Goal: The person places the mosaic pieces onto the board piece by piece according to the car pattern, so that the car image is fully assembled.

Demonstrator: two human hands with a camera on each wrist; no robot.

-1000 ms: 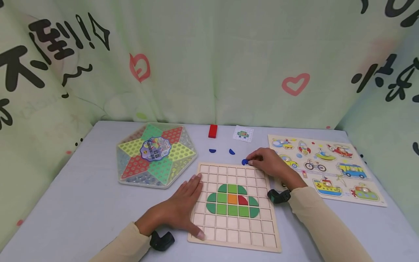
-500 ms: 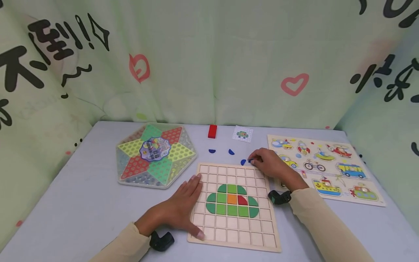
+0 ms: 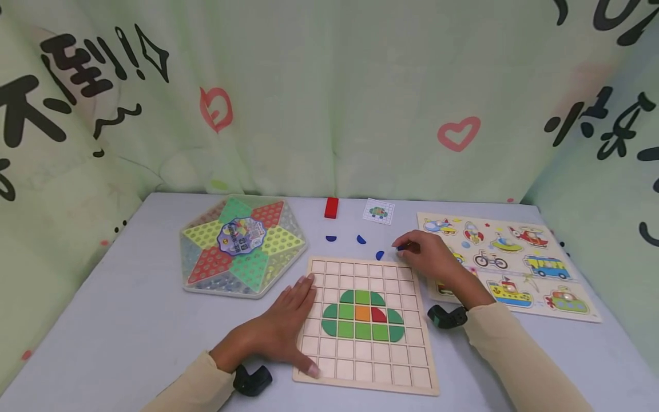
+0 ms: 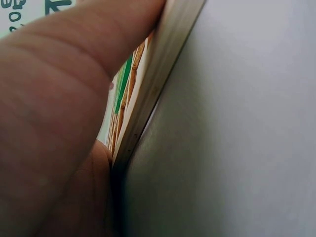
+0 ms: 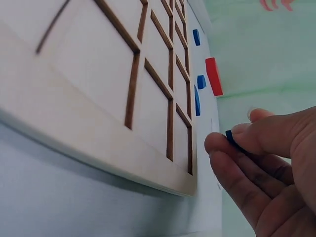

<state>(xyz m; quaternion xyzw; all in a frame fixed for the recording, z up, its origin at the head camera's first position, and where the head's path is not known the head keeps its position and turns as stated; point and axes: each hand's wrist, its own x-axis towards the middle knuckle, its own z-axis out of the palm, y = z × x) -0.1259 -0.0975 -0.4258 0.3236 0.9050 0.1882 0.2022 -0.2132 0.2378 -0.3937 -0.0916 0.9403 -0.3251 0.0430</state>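
A wooden grid board (image 3: 365,387) lies on the table. Green, orange and red pieces (image 3: 362,313) fill cells at its middle. My left hand (image 3: 278,329) rests along the board's left edge, fingers extended and thumb at the lower left corner. Beyond the upper right corner, my right hand (image 3: 432,260) pinches a small blue piece (image 5: 229,136) between thumb and fingers, which hide most of it. Three blue half-round pieces lie past the board's far edge: one on the left (image 3: 331,238), one in the middle (image 3: 361,240) and one nearest my right hand (image 3: 380,255).
Behind the blue pieces are a red block (image 3: 332,208) and a small pattern card (image 3: 378,212). A hexagonal Chinese checkers set (image 3: 242,266) stands at the left. To the right, a vehicle picture puzzle (image 3: 515,280) lies partly under my right hand. A printed curtain (image 3: 329,114) surrounds the table.
My right hand has shifted slightly right, carrying the pinched blue piece away from the blue piece beside it. The left hand keeps its place on the board.
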